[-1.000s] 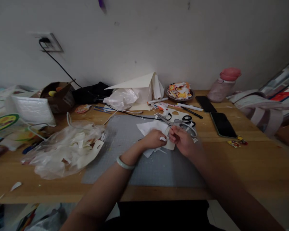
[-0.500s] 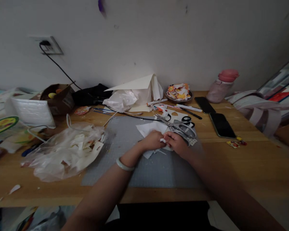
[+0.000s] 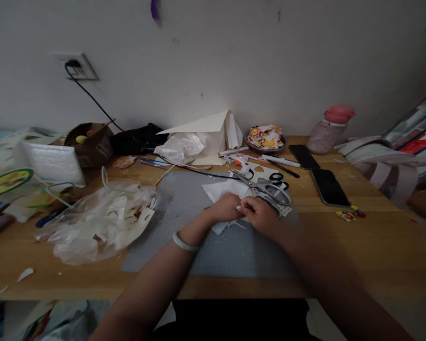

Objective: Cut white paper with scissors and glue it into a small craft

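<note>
My left hand (image 3: 227,207) and my right hand (image 3: 261,214) meet over the grey cutting mat (image 3: 184,251), their fingers closed together. A small white piece (image 3: 238,207) shows between the fingertips; most of it is hidden, and its kind is too small to tell. White paper (image 3: 220,188) lies under and behind my left hand, with thin scraps around it. Just beyond my right hand rest large grey-handled scissors (image 3: 266,189) and a smaller black-handled pair (image 3: 277,177).
To the left, a clear plastic bag (image 3: 92,232) holds paper scraps. Pens (image 3: 280,162), a bowl of printed cutouts (image 3: 266,138), two phones (image 3: 329,187) and a pink bottle (image 3: 328,135) stand or lie toward the back and right. A cable (image 3: 206,174) crosses the mat's far edge.
My right hand has turned slightly, its fingers now curled tighter against the left fingertips. Less of the white piece shows. The whole view has shifted a little.
</note>
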Tool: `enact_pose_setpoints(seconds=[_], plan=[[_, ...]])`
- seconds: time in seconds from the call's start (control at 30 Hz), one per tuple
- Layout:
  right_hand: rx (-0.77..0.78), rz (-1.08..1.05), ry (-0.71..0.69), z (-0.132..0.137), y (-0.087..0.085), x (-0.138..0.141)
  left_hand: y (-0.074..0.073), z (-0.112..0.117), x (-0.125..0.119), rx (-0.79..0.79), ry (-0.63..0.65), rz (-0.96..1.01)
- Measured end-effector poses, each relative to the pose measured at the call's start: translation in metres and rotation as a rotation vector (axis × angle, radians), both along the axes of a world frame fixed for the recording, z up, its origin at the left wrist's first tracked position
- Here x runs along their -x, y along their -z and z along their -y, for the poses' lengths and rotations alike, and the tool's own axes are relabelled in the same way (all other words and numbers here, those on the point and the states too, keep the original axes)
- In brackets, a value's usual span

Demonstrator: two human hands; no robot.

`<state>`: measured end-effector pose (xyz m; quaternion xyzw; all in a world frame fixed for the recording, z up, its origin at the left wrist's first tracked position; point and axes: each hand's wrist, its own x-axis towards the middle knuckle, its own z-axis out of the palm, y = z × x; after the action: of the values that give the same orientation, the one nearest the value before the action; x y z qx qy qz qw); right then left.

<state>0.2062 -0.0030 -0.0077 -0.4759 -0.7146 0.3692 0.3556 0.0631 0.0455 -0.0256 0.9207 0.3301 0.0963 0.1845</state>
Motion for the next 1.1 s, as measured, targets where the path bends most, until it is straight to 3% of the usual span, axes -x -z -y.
enact_pose_setpoints(seconds=[0.07, 0.2, 0.27, 0.33, 0.43, 0.6, 0.7, 0.8, 0.9, 1.0, 1.1], plan=[[0.037, -0.038, -0.038, -0.001, -0.001, -0.001, -0.001, 0.0, 0.0, -0.024, 0.005, -0.024], [0.293, -0.411, -0.149, -0.001, -0.009, -0.006, -0.005, 0.002, 0.002, 0.025, 0.028, 0.009], [0.351, -0.538, -0.167, -0.001, -0.013, -0.009, -0.006, 0.002, 0.003, 0.069, 0.046, 0.048], [0.313, -0.515, -0.107, -0.001, -0.014, -0.01, -0.006, 0.002, 0.003, 0.072, 0.045, 0.068], [0.184, -0.311, 0.033, -0.003, -0.009, -0.009, -0.004, 0.002, 0.002, 0.033, 0.011, 0.051], [0.037, 0.046, 0.001, -0.003, 0.0, -0.003, 0.0, 0.001, 0.001, -0.008, 0.002, -0.003], [0.136, -0.052, -0.005, -0.004, 0.002, -0.002, 0.0, 0.0, 0.001, 0.022, 0.02, 0.036], [0.322, -0.377, -0.034, -0.006, 0.001, -0.003, -0.001, 0.0, 0.002, 0.123, 0.031, 0.111], [0.41, -0.642, -0.032, -0.007, -0.003, -0.006, -0.003, 0.0, 0.003, 0.206, 0.016, 0.153], [0.361, -0.57, 0.093, -0.007, -0.003, -0.006, -0.005, 0.001, 0.003, 0.305, -0.029, 0.241], [0.304, -0.415, 0.159, -0.007, 0.0, -0.004, -0.008, 0.002, 0.004, 0.517, -0.102, 0.355]])
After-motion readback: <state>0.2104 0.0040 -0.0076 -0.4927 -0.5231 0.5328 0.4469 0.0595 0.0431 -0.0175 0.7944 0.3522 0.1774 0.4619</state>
